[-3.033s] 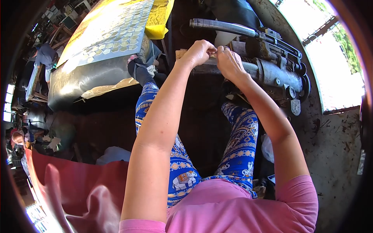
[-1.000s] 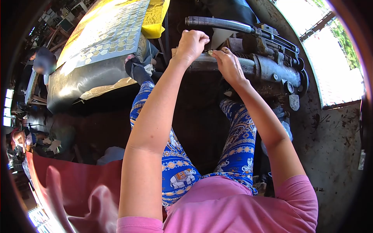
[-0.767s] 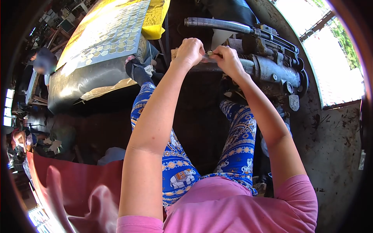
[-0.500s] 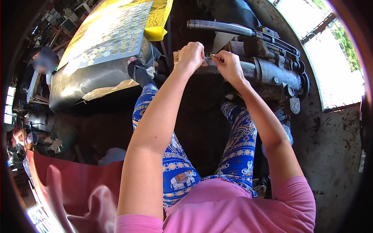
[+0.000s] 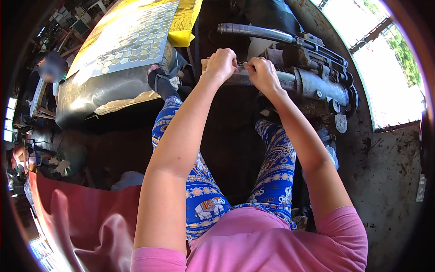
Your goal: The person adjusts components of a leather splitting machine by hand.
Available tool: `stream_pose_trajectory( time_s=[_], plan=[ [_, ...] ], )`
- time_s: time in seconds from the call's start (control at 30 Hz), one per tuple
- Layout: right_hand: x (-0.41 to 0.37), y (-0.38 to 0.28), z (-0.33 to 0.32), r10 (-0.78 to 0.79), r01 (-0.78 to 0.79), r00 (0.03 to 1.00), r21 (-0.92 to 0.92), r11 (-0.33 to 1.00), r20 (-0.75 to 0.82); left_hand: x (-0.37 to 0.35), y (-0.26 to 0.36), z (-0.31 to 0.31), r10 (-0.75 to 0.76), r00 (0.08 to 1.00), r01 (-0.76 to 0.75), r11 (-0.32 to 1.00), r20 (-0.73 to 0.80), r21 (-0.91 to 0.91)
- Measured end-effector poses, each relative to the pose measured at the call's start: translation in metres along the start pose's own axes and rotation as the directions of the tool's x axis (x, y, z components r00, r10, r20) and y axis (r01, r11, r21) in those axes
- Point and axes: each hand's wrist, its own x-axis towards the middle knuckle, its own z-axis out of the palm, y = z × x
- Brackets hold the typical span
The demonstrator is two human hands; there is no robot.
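Ideally the right hand (image 5: 262,73), pinched on the small piece (image 5: 244,65) just in front of the grey machine (image 5: 313,84), would hold it steady while the left hand (image 5: 221,63), curled into a fist touching it, works gently.

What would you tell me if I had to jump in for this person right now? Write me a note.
Left hand: curled shut at the grey machine; what it grips is hidden.
Right hand: pinching a small piece beside the left hand.
Things: both hands are at the grey machine; a sheet of hexagon pieces lies to the left.
Done: many hexagons laid out on that sheet.
Left: the small piece is not yet put down.
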Motion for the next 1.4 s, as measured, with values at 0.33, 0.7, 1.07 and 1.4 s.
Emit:
stream_pose_trajectory(
  time_s=[0.33, 0.7, 1.07, 1.4],
  plan=[
    [-0.006, 0.012, -0.002, 0.286, -0.278, 0.958, 0.305, 0.911, 0.019, 0.007, -0.003, 0.021, 0.041, 0.989, -0.049, 0.997, -0.139, -0.051],
    [0.001, -0.014, -0.022, 0.054, -0.024, 0.987, 0.196, 0.98, -0.152, 0.006, 0.004, 0.015, -0.012, 0.996, 0.009, 0.999, -0.088, -0.039],
    [0.006, 0.011, 0.007, 0.208, -0.204, 0.977, 0.095, 0.974, -0.038, 0.009, 0.001, 0.019, -0.001, 0.995, -0.002, 1.0, -0.101, -0.024],
    [-0.003, 0.003, -0.012, 0.081, -0.085, 0.995, 0.07, 0.994, 0.064, 0.024, -0.008, 0.029, 0.254, 0.955, -0.282, 0.935, -0.15, -0.217]
  ],
)
